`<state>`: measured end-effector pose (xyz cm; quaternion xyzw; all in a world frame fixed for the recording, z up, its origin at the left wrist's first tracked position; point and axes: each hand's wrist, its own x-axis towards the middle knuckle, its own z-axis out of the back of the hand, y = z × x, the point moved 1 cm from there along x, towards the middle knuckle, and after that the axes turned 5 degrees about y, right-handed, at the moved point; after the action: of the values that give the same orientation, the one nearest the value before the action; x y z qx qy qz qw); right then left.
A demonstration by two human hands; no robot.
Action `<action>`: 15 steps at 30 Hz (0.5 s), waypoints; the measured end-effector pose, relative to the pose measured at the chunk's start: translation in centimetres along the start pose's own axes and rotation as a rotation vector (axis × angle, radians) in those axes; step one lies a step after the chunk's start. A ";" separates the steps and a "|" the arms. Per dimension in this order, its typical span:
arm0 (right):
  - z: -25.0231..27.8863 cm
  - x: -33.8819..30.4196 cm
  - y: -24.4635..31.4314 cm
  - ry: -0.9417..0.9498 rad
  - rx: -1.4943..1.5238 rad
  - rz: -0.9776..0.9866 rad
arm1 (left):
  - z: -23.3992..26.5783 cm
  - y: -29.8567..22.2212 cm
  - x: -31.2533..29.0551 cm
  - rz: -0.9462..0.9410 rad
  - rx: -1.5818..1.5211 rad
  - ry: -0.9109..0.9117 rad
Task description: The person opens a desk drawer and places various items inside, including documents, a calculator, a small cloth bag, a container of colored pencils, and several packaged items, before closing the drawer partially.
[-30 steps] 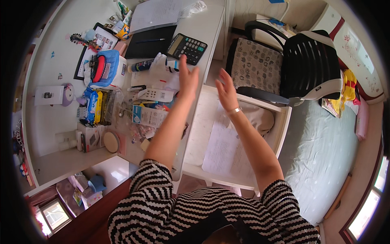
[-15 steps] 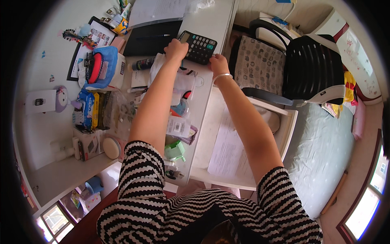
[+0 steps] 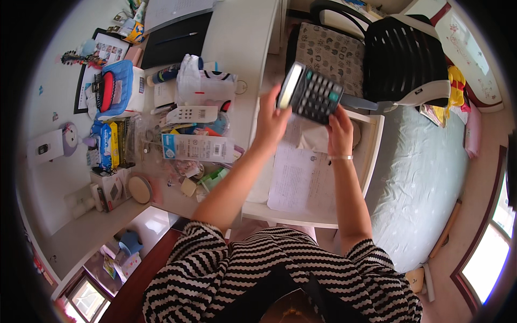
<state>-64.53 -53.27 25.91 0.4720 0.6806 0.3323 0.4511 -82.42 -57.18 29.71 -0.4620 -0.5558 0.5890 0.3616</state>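
A black calculator (image 3: 315,98) with grey and green keys is tilted in the air over the open drawer (image 3: 258,207). My left hand (image 3: 271,119) grips its left end by the pale display, fingers partly blurred. At its lower right corner my right hand (image 3: 340,132), with a silver bangle at the wrist, pinches the edge. Below, the drawer holds printed sheets of paper (image 3: 296,177) and a pale rounded item (image 3: 318,137), partly hidden by my right hand.
Left of the drawer, the desk (image 3: 245,32) bears a black pad (image 3: 175,43) with a pen, plastic packets (image 3: 196,148), a blue basket (image 3: 129,89) and a green container (image 3: 212,177). A black chair (image 3: 404,59) with a patterned cushion stands beyond the drawer, beside a bed (image 3: 420,177).
The calculator has come up off the desk and moved right and nearer, over the drawer, in both my hands. My left arm no longer covers the packets on the desk.
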 end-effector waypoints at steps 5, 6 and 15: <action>5.1 -3.9 -6.3 0.034 -0.301 -0.102 | -0.9 6.5 -7.1 0.453 -0.530 -0.199; 4.8 -3.6 -7.5 0.051 -0.354 -0.081 | -0.1 6.6 -7.3 0.594 -0.455 -0.222; 0.7 1.0 -11.6 0.229 -1.022 0.075 | 1.5 11.3 -5.3 0.546 -0.414 -0.584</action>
<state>-68.02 -56.19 15.20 0.1764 0.4591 0.6875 0.5343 -81.21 -64.00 19.21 -0.4688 -0.5983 0.6449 -0.0793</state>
